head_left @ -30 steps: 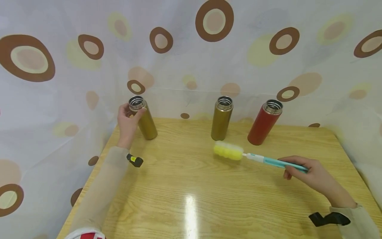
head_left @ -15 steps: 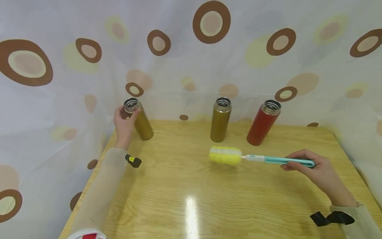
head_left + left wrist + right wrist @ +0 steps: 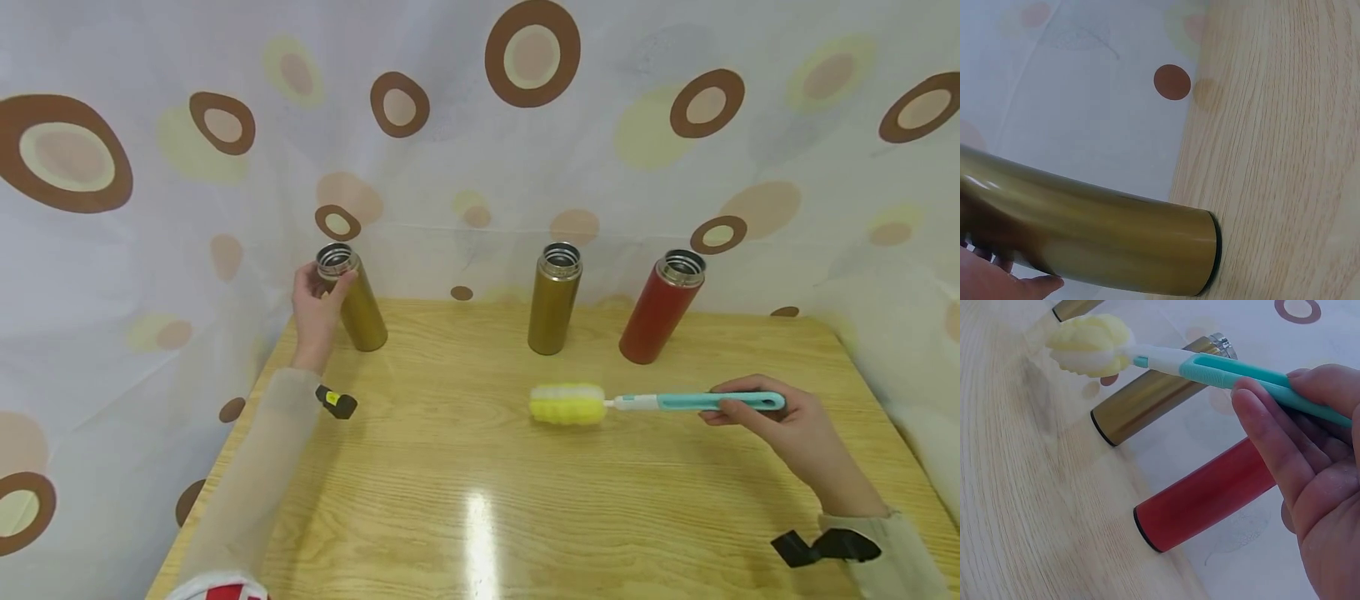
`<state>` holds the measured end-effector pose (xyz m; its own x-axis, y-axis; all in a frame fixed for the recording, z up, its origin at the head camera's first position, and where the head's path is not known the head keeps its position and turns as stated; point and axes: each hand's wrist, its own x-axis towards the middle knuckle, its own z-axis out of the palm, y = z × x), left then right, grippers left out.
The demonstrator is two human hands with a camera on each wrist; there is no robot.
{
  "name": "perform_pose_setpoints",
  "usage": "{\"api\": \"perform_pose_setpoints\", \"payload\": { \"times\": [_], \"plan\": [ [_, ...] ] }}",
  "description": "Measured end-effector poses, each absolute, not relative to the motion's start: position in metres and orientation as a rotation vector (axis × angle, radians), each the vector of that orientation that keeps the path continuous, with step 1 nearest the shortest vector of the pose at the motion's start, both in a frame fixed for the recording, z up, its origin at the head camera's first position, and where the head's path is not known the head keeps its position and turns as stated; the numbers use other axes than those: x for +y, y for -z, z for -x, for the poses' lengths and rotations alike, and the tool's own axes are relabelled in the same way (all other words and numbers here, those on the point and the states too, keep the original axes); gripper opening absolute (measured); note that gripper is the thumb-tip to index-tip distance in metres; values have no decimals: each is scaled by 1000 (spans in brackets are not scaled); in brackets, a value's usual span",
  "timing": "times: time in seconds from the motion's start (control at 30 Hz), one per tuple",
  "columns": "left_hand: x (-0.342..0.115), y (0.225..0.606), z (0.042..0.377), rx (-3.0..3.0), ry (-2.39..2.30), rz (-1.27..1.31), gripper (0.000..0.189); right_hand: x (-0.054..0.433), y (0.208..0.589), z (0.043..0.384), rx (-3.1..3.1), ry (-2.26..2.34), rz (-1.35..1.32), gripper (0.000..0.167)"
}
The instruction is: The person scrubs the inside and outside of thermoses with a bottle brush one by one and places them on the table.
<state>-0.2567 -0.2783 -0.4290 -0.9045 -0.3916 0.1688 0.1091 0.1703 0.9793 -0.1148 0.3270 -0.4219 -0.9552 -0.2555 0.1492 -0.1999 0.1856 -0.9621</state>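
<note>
My left hand grips a gold thermos bottle near its neck at the back left; the bottle is lidless and stands on the wooden table. In the left wrist view the gold bottle crosses the lower part, with a thumb along its side. At the right, my right hand pinches the teal handle of a bottle brush between thumb and fingers. Its yellow-and-white sponge head points left, held over the table. The right wrist view shows the brush above the bottles.
A second gold thermos bottle stands open-topped at the back middle, with a red thermos bottle to its right. Behind them hangs a patterned white curtain. The wooden table reflects a bright streak of light near the front.
The brush has swung from a slant to nearly level, its sponge head coming lower and nearer the front. My left hand stays at the neck of the left gold bottle.
</note>
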Motion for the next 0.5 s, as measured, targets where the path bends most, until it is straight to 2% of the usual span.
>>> {"api": "perform_pose_setpoints", "payload": {
  "times": [0.5],
  "plan": [
    [-282,428,241,-1979,1856,-242,69,327,412,114,2380,2115,440,20]
  ]
}}
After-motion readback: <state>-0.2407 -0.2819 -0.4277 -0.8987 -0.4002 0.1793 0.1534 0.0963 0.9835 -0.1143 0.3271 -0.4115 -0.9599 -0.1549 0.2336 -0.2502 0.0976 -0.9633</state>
